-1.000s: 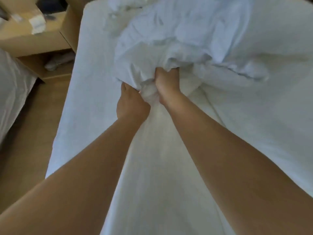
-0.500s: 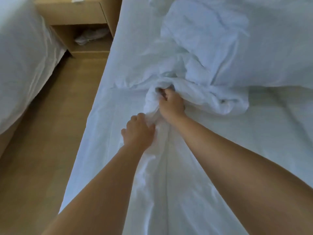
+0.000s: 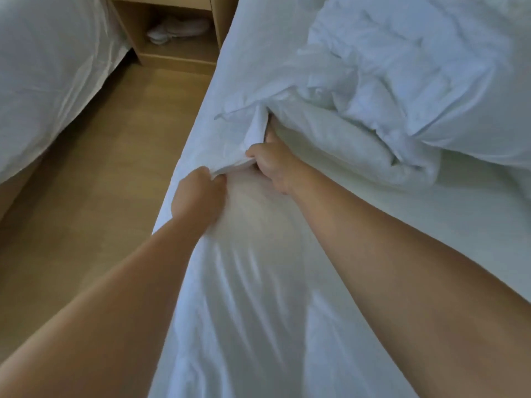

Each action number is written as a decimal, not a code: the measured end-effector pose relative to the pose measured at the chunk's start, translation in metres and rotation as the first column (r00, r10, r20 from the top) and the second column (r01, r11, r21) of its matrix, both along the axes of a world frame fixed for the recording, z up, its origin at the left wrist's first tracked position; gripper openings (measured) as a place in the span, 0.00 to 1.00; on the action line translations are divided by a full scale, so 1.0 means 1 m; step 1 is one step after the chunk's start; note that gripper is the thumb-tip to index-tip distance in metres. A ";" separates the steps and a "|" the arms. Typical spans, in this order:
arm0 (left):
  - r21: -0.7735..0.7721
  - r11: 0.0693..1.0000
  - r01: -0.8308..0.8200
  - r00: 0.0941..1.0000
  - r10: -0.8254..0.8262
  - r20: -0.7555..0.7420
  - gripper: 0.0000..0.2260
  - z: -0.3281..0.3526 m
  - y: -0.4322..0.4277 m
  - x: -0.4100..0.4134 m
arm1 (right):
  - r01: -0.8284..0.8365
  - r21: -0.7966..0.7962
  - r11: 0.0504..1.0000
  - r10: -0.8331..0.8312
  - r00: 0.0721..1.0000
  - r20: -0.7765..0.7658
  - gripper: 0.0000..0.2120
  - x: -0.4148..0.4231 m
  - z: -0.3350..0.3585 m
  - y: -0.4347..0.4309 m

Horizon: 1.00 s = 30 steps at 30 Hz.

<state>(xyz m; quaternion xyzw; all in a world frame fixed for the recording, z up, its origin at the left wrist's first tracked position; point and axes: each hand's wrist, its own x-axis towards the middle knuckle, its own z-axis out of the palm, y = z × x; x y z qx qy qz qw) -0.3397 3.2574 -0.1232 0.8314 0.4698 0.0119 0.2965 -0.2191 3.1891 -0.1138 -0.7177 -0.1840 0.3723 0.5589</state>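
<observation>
On bed (image 3: 431,225) — left hand (image 3: 198,196), right hand (image 3: 274,165) grip duvet cover (image 3: 339,133).

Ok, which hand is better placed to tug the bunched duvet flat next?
Likely the right hand: its grip sits in a fold of the duvet, against the heap. The left hand pinches the duvet's edge lower, by the side of the bed.

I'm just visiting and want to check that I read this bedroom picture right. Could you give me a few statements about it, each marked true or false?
1. The left hand and right hand both grip the white bedding. True.
2. The floor is red carpet. False: the floor is light wood.
3. A second bed stands to the left. True.
4. The nightstand shelf is bare. False: a white bundle lies in the nightstand.
</observation>
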 end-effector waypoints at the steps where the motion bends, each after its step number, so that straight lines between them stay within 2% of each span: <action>1: -0.049 0.997 -0.051 0.995 0.047 -0.091 0.10 -0.009 -0.008 -0.001 | -0.112 -0.049 0.992 0.111 0.993 -0.031 0.34 -0.009 -0.005 -0.013; 2: -0.059 0.995 -0.078 0.977 0.064 -0.202 0.13 -0.018 -0.023 -0.001 | -0.185 -0.114 0.976 0.181 0.983 -0.041 0.31 -0.019 -0.010 -0.030; 3: -0.017 0.999 -0.040 0.957 0.033 -0.289 0.18 -0.025 -0.043 0.000 | -0.227 -0.181 0.957 0.224 0.974 -0.037 0.27 -0.031 -0.016 -0.051; 4: 0.055 0.997 0.062 0.950 -0.042 -0.309 0.23 -0.031 -0.066 0.001 | -0.227 -0.252 0.941 0.232 0.973 -0.010 0.27 -0.041 -0.023 -0.076; 6: 0.142 0.941 0.308 0.942 -0.281 -0.181 0.29 -0.038 -0.121 0.001 | -0.113 -0.450 0.886 0.212 0.961 0.178 0.27 -0.053 -0.035 -0.142; 7: 0.116 0.911 0.397 0.916 -0.384 -0.120 0.30 -0.039 -0.152 0.000 | -0.019 -0.568 0.823 0.241 0.917 0.319 0.26 -0.056 -0.038 -0.184; 9: 0.013 0.868 0.497 0.867 -0.496 -0.051 0.28 -0.039 -0.216 0.000 | 0.206 -0.745 0.634 0.344 0.788 0.511 0.24 -0.057 -0.041 -0.274; 11: -0.076 0.818 0.571 0.818 -0.574 -0.031 0.26 -0.039 -0.280 0.001 | 0.411 -0.795 0.447 0.349 0.738 0.578 0.28 -0.055 -0.037 -0.361; 13: -0.171 0.769 0.615 0.782 -0.623 0.009 0.26 -0.039 -0.344 0.001 | 0.530 -0.806 0.265 0.282 0.756 0.590 0.35 -0.053 -0.030 -0.440; 15: -0.285 0.726 0.626 0.765 -0.643 0.039 0.26 -0.041 -0.403 0.000 | 0.520 -0.852 0.064 0.168 0.836 0.522 0.42 -0.053 -0.024 -0.508; 16: -0.340 0.702 0.626 0.759 -0.648 0.059 0.26 -0.043 -0.431 -0.003 | 0.490 -0.872 0.010 0.090 0.868 0.489 0.43 -0.056 -0.023 -0.536; 17: -0.384 0.683 0.622 0.758 -0.648 0.074 0.26 -0.046 -0.458 -0.007 | 0.481 -0.877 0.009 0.010 0.877 0.481 0.44 -0.060 -0.024 -0.559; 19: -0.436 0.670 0.601 0.769 -0.633 0.088 0.27 -0.050 -0.506 -0.013 | 0.524 -0.843 0.121 -0.046 0.852 0.522 0.42 -0.066 -0.035 -0.590; 22: -0.443 0.682 0.582 0.791 -0.601 0.116 0.28 -0.047 -0.571 -0.005 | 0.528 -0.778 0.340 -0.029 0.833 0.553 0.23 -0.060 -0.044 -0.615; 24: -0.524 0.673 0.522 0.845 -0.491 0.212 0.25 -0.036 -0.617 0.008 | 0.553 -0.686 0.473 -0.198 0.825 0.529 0.09 -0.050 -0.037 -0.632; 25: -0.588 0.650 0.481 0.875 -0.403 0.269 0.24 -0.032 -0.635 0.013 | 0.569 -0.624 0.535 -0.306 0.819 0.485 0.06 -0.045 -0.029 -0.639; 27: -0.676 0.596 0.434 0.900 -0.256 0.352 0.24 -0.015 -0.688 0.021 | 0.633 -0.466 0.618 -0.472 0.773 0.424 0.06 -0.028 -0.005 -0.676; 30: -0.685 0.552 0.475 0.877 -0.229 0.423 0.28 0.012 -0.778 0.028 | 0.717 -0.288 0.634 -0.563 0.684 0.464 0.09 -0.002 0.040 -0.769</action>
